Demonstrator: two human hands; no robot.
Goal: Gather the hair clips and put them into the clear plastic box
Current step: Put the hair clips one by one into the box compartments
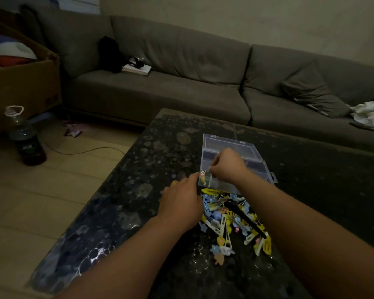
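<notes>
bottle label (28, 147): I see pale marks on the dark band, too dim and small for me to read.
cardboard box (24, 87): I make out a dark printed patch near its lower right corner, but no letters.
book (136, 69): its pale cover, on the sofa, gives me no title.
wrapper (73, 130): lying on the floor, it is too blurred for me to pick out any print.
clear box (231, 156): I find no lettering on the lid or walls.
hair clips (231, 219): I see colours and shapes only, no words or numbers.
</notes>
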